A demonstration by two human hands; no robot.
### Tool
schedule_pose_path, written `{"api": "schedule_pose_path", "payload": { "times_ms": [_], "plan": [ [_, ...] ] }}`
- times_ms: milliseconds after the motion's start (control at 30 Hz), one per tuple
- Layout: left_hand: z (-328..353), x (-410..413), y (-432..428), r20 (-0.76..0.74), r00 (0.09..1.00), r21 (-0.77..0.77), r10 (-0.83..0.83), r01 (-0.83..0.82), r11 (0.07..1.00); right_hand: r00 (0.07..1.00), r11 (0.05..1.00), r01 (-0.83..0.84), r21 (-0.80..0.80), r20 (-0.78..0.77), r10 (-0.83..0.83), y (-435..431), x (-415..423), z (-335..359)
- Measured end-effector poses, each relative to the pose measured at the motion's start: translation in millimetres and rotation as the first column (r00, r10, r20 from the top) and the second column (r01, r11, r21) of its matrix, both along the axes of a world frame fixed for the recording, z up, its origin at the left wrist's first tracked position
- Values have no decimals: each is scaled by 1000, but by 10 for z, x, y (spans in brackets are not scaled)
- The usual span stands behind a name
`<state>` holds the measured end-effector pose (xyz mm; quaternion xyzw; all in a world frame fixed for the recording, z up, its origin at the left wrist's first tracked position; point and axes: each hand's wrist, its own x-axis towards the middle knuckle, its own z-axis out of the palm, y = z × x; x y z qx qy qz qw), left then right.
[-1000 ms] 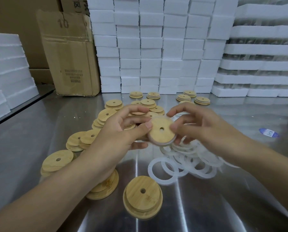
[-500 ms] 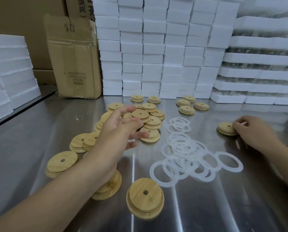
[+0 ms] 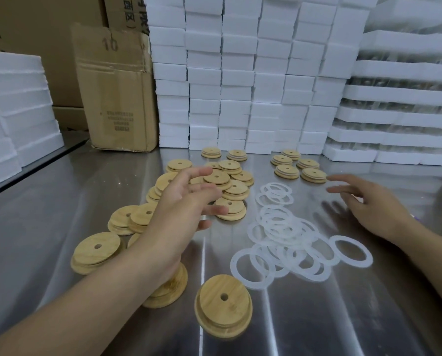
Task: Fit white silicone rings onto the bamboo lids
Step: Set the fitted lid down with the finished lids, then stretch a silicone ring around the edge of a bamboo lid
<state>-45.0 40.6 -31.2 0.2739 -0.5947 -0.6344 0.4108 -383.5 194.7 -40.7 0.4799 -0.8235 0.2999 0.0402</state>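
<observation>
Both hands hang empty, fingers loose and spread: the left hand (image 3: pixel 186 201) over the lid pile (image 3: pixel 236 187) at frame centre, the right hand (image 3: pixel 369 205) beside the ring heap (image 3: pixel 284 228) at centre right. Best to take a top lid, then the stray ring (image 3: pixel 349 238) lying apart on the desk (image 3: pixel 330 317).

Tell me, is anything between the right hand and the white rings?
Nothing I can see. The open right hand hovers beside the white rings, with only bare metal table between them.
</observation>
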Motion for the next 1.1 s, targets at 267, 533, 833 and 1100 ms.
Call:
{"api": "schedule_pose_path", "payload": {
  "times_ms": [267,533,833,1100],
  "plan": [
    [30,5,9,76,997,-115,-5,14,993,996,996,83,-38,31,-82,-50,-115,-103],
    [-66,141,-125,479,762,-808,435,189,559,998,997,-46,-67,47,49,-198,198,-97],
    [-48,311,-361,645,477,-758,597,294,583,983,983,-181,-23,-10,181,-235,534,-31],
    [18,377,-450,658,454,-745,601,275,608,925,927,-349,137,-104,364,-261,925,17]
  ]
}}
